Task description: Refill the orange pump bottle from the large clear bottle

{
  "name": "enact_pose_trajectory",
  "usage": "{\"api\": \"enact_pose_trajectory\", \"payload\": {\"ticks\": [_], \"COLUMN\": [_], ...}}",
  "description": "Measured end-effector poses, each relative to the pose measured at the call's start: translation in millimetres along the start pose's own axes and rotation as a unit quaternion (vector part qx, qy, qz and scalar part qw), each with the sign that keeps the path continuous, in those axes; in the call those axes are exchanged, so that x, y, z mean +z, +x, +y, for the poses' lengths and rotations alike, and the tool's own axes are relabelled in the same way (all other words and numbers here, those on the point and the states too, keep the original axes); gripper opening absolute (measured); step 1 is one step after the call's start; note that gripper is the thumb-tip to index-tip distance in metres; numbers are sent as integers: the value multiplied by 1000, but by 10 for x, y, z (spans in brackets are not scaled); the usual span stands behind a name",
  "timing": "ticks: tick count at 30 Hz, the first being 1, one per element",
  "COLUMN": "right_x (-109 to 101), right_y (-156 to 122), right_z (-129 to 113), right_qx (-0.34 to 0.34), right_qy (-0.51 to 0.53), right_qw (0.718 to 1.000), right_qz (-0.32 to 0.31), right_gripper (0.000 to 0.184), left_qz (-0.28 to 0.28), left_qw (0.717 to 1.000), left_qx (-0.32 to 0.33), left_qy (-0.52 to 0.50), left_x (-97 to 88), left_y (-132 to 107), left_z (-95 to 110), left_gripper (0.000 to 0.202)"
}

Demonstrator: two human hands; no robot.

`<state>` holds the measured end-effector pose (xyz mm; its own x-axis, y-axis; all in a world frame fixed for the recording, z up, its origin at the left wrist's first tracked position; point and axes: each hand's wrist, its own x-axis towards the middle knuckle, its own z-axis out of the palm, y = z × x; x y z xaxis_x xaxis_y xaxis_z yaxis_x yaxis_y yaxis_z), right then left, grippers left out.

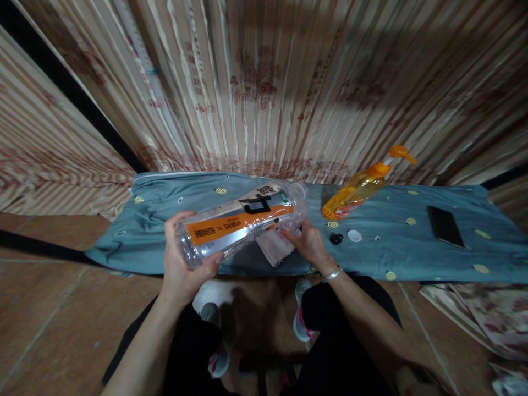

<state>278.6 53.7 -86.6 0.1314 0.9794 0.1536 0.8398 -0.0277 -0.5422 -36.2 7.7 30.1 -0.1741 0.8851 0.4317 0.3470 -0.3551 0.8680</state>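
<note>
A large clear plastic bottle (243,217) with an orange and silver label is held tilted above the cloth-covered surface, its neck toward the upper right. My left hand (181,269) is wrapped round its base. Near the bottle's shoulder, my right hand (311,245) is closed, with a pale cloth (275,248) at its thumb and under the bottle. The bottle hides part of those fingers. To the right of that hand lie a small black cap (336,238) and a white disc (354,236).
A pump bottle of orange liquid (355,190) stands at the back, right of centre. Farther right, a black phone (445,226) lies on the blue-green patterned cover (400,242). Striped curtains (264,99) hang behind, and dark poles (74,93) flank the surface.
</note>
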Motion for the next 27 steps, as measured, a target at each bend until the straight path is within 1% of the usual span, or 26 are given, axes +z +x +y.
{"api": "enact_pose_trajectory", "payload": {"ticks": [8,18,27], "right_x": [9,2,-5], "right_y": [-5,0,-4], "right_z": [1,-20,-44], "right_qx": [-2,13,13], "right_qy": [20,1,4], "right_qw": [1000,1000,1000], "right_qz": [0,-7,-2], "right_gripper": [49,41,42], "left_qz": [-4,-5,-11], "left_qw": [1000,1000,1000], "left_qx": [3,4,11], "left_qy": [-3,6,23], "left_x": [-7,-11,-31], "left_y": [12,29,12], "left_z": [22,6,6], "left_gripper": [84,86,86]}}
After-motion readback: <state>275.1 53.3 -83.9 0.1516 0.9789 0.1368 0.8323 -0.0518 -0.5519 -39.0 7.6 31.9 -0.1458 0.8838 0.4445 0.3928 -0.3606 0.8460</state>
